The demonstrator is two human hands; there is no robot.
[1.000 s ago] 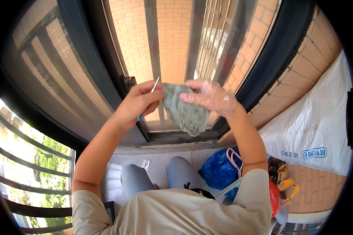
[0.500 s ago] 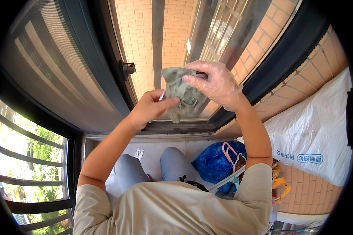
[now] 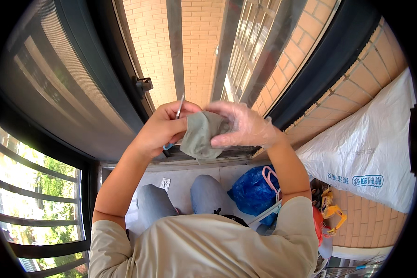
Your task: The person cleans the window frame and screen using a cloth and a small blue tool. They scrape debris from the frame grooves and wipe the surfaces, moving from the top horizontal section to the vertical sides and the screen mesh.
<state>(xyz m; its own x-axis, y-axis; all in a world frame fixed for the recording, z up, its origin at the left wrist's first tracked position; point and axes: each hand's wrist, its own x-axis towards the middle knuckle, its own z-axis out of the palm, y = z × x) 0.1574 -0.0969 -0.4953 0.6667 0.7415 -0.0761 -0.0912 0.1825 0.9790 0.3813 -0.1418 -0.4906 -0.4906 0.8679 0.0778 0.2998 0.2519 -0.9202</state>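
A crumpled grey-green cloth (image 3: 200, 139) hangs between my two hands, in front of the window. My right hand (image 3: 245, 126), in a clear plastic glove, is closed on the cloth's right side. My bare left hand (image 3: 164, 127) pinches the cloth's left edge. The same hand also grips what looks like a pair of scissors (image 3: 180, 104): a thin metal blade points up past the fingers, and a bit of blue handle shows below the palm. Fingers and cloth hide the middle of the scissors.
A dark-framed window (image 3: 116, 69) with a black latch (image 3: 143, 84) stands ahead. To my right lie a white woven sack (image 3: 356, 148) and a blue plastic bag (image 3: 252, 190). A small white packet (image 3: 165, 184) lies on the floor by my knees. Bars (image 3: 37, 222) line the left.
Both hands have come down and closer together with the cloth, which is now more bunched. The metal blade now points up, clear of the cloth. My view has shifted slightly.
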